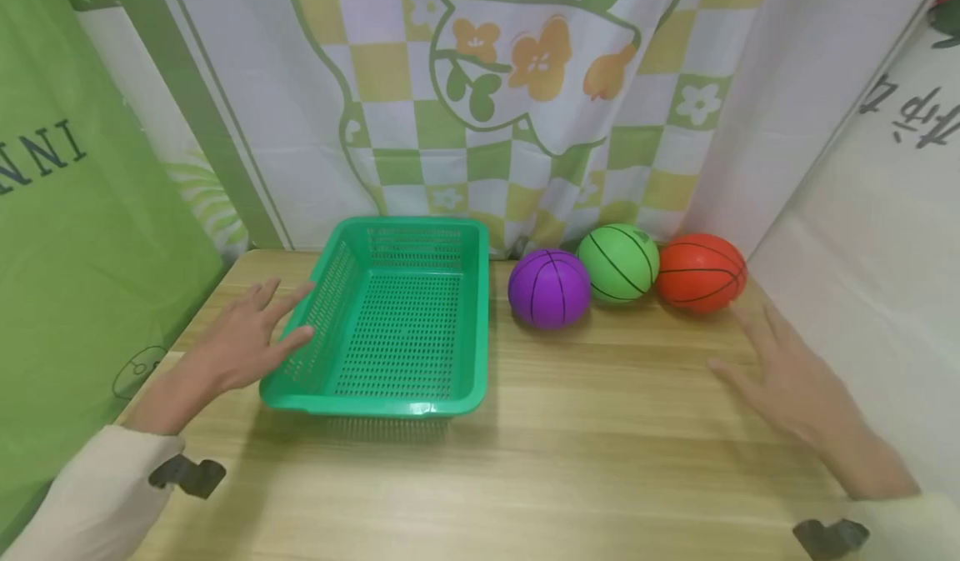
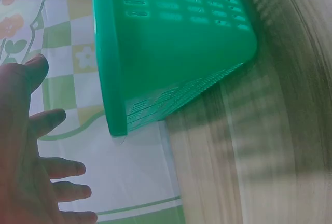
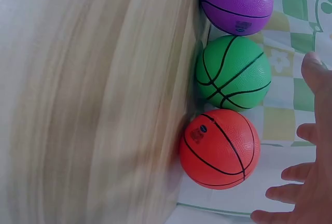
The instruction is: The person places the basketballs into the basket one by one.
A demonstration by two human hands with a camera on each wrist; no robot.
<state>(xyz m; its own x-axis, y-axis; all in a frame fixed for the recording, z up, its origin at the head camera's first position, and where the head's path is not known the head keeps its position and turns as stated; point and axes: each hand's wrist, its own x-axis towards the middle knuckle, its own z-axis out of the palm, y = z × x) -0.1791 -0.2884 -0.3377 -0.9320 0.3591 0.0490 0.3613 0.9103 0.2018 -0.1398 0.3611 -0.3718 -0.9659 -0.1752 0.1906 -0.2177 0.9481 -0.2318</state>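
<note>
My left hand (image 1: 243, 336) is spread over the left rim of a green plastic basket (image 1: 480, 328), holding nothing. In the left wrist view its fingers (image 2: 67, 168) stretch out beside the basket's outer wall (image 2: 171, 53). On the right, my right hand (image 1: 795, 378) reaches over the table with fingers extended, nearest to a red toy basketball (image 1: 701, 273). A green ball (image 1: 618, 262) sits just left of the red one, and a purple ball (image 1: 550, 289) lies left of that, slightly nearer me. The right wrist view has all three in a row, with the red ball (image 3: 220, 149) closest to the hand.
The wooden table (image 1: 585, 461) extends in front of the basket and balls. A patterned curtain (image 1: 420, 119) hangs right behind them. Green cloth (image 1: 75, 252) flanks the left side, and a white sheet with dark lettering (image 1: 862, 236) flanks the right.
</note>
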